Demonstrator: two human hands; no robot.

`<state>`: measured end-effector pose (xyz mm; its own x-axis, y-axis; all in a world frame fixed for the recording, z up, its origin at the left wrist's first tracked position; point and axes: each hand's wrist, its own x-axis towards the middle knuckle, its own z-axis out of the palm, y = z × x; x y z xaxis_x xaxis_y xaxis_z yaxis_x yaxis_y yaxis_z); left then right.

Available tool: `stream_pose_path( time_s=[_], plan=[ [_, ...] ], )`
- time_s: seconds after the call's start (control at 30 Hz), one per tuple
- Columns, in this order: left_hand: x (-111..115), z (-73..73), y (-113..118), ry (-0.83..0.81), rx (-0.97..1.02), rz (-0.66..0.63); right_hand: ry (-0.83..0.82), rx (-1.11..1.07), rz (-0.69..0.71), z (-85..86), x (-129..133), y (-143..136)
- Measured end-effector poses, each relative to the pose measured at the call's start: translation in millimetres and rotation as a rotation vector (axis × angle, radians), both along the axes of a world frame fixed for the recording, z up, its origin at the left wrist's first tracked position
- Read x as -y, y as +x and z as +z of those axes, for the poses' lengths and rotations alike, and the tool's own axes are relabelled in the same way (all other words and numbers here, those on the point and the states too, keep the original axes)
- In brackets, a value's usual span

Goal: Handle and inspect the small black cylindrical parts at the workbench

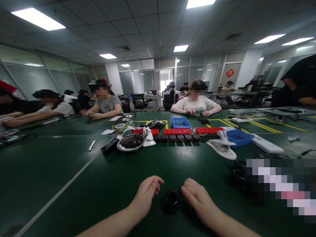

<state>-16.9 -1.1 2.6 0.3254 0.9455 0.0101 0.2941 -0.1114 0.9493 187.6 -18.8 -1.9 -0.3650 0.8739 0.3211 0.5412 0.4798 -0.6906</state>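
Observation:
Between my two hands a short black cylinder (171, 199) with a round opening in its top stands on the green table. Left of it is my left hand (147, 192), its fingers loosely bent and holding nothing that I can see. To the right of the cylinder, my right hand (196, 194) is closed, with the thumb against curled fingers. The inside of that hand is hidden. Neither hand visibly touches the cylinder.
More black round parts (239, 176) lie at the right, beside a blurred patch. Farther off are a white clamp (223, 145), blue bins (181, 122), red socket strips (177, 131), a metal bowl (130, 149) and a wrench (92, 145). Several people sit around the table.

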Motion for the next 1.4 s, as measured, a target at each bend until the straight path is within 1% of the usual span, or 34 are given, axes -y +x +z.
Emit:
stream_pose_path(
  time_s=[0.07, 0.13, 0.17, 0.23, 0.3, 0.4, 0.47, 0.53, 0.6, 0.67, 0.73, 0.83, 0.9, 1.0, 1.13, 1.23, 1.3, 1.4],
  plan=[
    [0.3, 0.8, 0.6, -0.043, 0.029, -0.007, -0.012, 0.043, -0.055, -2.7, 0.4, -0.5],
    [1.0, 0.2, 0.6, -0.031, 0.05, 0.005, -0.025, 0.064, -0.099, -5.0, 1.8, -1.0],
    [1.5, -0.1, 0.2, -0.008, 0.059, 0.011, -0.032, 0.064, -0.099, -5.5, 2.7, -1.1],
    [3.0, -0.4, -1.1, 0.051, 0.061, 0.018, -0.054, 0.038, -0.087, -5.4, 4.1, -0.8],
    [4.9, 0.4, -2.8, 0.131, 0.027, 0.011, -0.11, -0.016, -0.098, -5.0, 3.7, 0.1],
    [7.8, 2.2, -4.6, 0.278, -0.068, -0.053, -0.221, -0.134, -0.128, -6.5, -0.9, 2.6],
    [9.4, 2.5, -4.6, 0.34, -0.139, -0.118, -0.249, -0.222, -0.103, -8.6, -4.9, 4.5],
    [10.5, 1.9, -3.4, 0.354, -0.21, -0.161, -0.253, -0.294, -0.028, -9.8, -7.3, 5.9],
    [11.2, 0.7, -1.2, 0.35, -0.274, -0.163, -0.274, -0.312, 0.064, -8.7, -6.5, 6.4],
    [11.7, -0.3, 1.7, 0.347, -0.306, -0.146, -0.307, -0.254, 0.122, -4.8, -2.8, 5.7],
    [11.8, -0.6, 4.3, 0.35, -0.301, -0.147, -0.325, -0.133, 0.127, 1.0, 1.8, 4.0],
    [11.3, 0.2, 5.7, 0.362, -0.246, -0.201, -0.289, 0.06, 0.147, 8.7, 5.2, -0.2],
    [10.5, 0.6, 4.7, 0.363, -0.221, -0.246, -0.262, 0.14, 0.162, 10.0, 4.0, -3.1],
    [9.0, 0.4, 2.6, 0.365, -0.216, -0.282, -0.273, 0.181, 0.14, 4.7, -1.1, -6.1],
    [7.9, 0.0, 2.9, 0.384, -0.22, -0.227, -0.289, 0.178, 0.096, -6.0, -6.3, -6.6],
    [8.0, -1.1, 4.1, 0.348, -0.226, -0.22, -0.305, 0.193, 0.061, -9.6, -6.4, -6.9],
    [9.1, -2.3, 4.9, 0.327, -0.229, -0.201, -0.278, 0.204, 0.028, -10.0, -4.9, -8.9],
    [13.0, -2.3, 6.6, 0.311, -0.242, -0.13, -0.187, 0.24, -0.037, -9.3, -0.3, -15.6]
  ],
)
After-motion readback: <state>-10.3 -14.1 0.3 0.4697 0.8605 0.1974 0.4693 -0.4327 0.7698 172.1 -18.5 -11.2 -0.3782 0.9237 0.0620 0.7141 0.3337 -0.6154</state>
